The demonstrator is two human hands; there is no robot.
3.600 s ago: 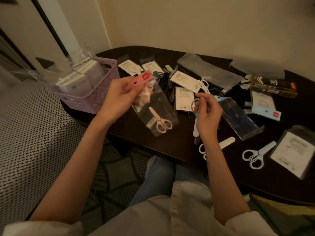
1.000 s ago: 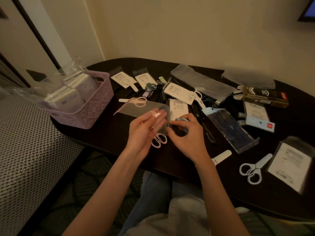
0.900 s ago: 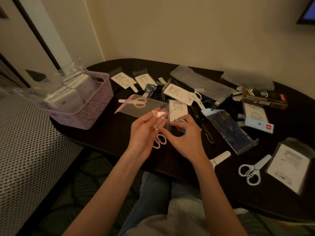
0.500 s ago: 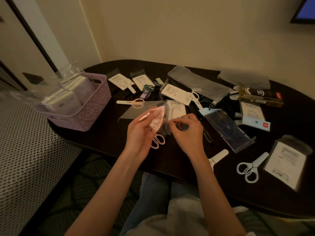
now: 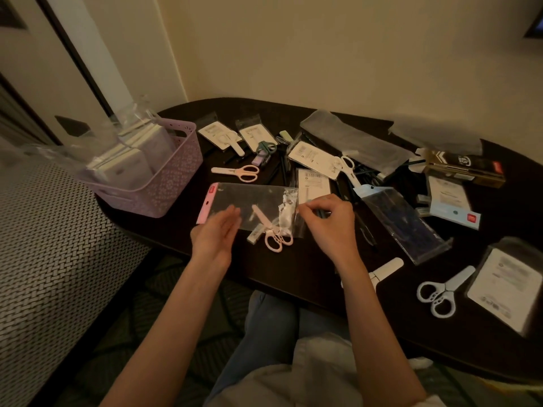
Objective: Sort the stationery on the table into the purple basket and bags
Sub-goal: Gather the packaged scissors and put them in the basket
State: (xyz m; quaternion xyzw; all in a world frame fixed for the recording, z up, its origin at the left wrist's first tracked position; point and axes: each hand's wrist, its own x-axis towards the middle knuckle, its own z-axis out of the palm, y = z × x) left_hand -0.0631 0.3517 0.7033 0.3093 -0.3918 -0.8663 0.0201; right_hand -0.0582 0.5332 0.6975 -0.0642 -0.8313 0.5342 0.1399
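Note:
A clear bag (image 5: 249, 201) with a pink header strip lies flat on the dark table (image 5: 308, 271), header to the left. Pink scissors (image 5: 271, 235) rest at its right end, blades inside the bag and handles sticking out toward me. My right hand (image 5: 326, 223) pinches the bag's open right end. My left hand (image 5: 217, 233) has its fingers straight and apart, touching the bag's near edge and holding nothing. The purple basket (image 5: 176, 177) stands at the table's left end, filled with white packets in clear bags.
A second pair of pink scissors (image 5: 238, 171) lies behind the bag. White-blue scissors (image 5: 437, 292), a white capped pair (image 5: 385, 268), a blue-topped clear bag (image 5: 402, 221), several labelled packets and a black box (image 5: 464, 168) crowd the middle and right. A wall runs behind.
The bag, bunched up between both hands half a second ago, now lies spread flat with its header to the left. My left hand has let go and opened.

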